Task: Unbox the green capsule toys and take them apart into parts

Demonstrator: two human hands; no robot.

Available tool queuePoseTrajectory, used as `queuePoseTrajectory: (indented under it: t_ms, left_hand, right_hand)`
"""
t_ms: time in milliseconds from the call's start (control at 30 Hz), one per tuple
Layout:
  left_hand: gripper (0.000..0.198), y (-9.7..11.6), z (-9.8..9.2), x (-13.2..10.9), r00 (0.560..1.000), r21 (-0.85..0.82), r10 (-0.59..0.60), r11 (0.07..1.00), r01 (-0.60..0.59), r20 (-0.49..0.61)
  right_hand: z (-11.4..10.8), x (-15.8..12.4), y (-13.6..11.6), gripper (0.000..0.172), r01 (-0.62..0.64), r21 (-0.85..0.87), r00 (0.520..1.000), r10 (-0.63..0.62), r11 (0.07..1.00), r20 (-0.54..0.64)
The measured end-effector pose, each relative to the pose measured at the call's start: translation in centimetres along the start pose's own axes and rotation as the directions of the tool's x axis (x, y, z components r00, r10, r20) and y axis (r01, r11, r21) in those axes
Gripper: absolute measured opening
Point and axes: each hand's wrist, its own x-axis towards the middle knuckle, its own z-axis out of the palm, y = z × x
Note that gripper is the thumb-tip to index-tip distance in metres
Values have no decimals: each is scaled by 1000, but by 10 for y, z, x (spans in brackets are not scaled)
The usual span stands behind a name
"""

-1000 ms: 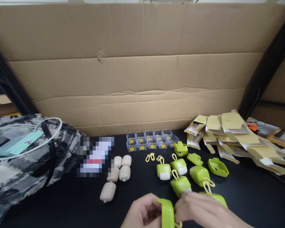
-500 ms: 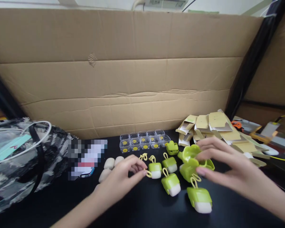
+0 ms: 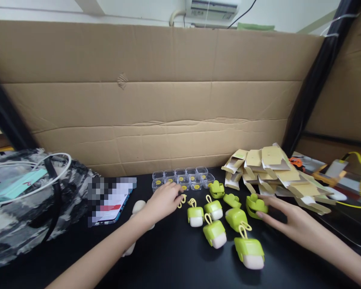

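My right hand (image 3: 284,214) pinches the side of an empty green silicone cover (image 3: 256,206) with a wavy top between thumb and fingers. My left hand (image 3: 168,197) reaches over the loose yellow cord loops (image 3: 182,200) with its fingers curled; whatever is at its fingertips is hidden. Between the hands stand several small white cases in green covers, such as this front one (image 3: 249,252), each with a yellow loop. Two more empty green pieces lie behind them, a cover (image 3: 217,189) and a flatter one (image 3: 232,200). Plain white cases (image 3: 138,206) are partly behind my left forearm.
Joined clear plastic cups (image 3: 183,179) with yellow stickers stand at the back. Flattened cardboard boxes (image 3: 270,168) pile up at the back right. A phone (image 3: 116,204) lies at left, beside a camouflage bag (image 3: 24,216). A cardboard wall (image 3: 168,100) closes the back.
My left hand has moved back and left, from beside a covered case to the loose loops. My right hand has set the green covers apart and now holds one further right. The view has tilted up.
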Motion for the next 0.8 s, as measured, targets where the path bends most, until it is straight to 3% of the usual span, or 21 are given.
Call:
queuePoseTrajectory:
  t_ms: [133, 300, 433, 500, 700, 767, 800]
  left_hand:
    - [26, 17, -5, -17, 996, 0, 57, 998, -57, -73]
    - [31, 28, -3, -28, 993, -165, 120, 979, -118, 2]
    - [47, 27, 6, -30, 992, -277, 114, 956, -95, 51]
    - [45, 26, 12, -33, 994, -301, 99, 950, -82, 40]
    - [31, 31, 18, -55, 995, -467, 70, 879, -94, -68]
    - [32, 34, 14, -62, 993, -601, 5, 796, -74, -115]
    - [35, 36, 11, -65, 992, -705, -49, 707, -51, -121]
  right_hand:
    - [4, 16, 0, 31, 94, -42, 996, -93, 995, 6]
    - [8, 39, 5, 18, 227, -149, 973, -230, 962, -6]
    - [5, 42, -1, 38, 194, -154, 976, -207, 969, -70]
    - [-1, 41, -15, 42, 191, -160, 970, -211, 968, -123]
    - [-19, 45, -90, 22, 392, -38, 909, -393, 919, -140]
    - [-19, 47, -115, 27, 478, -5, 874, -476, 878, -99]
    - [-17, 48, -125, 31, 521, 15, 852, -519, 853, -69]
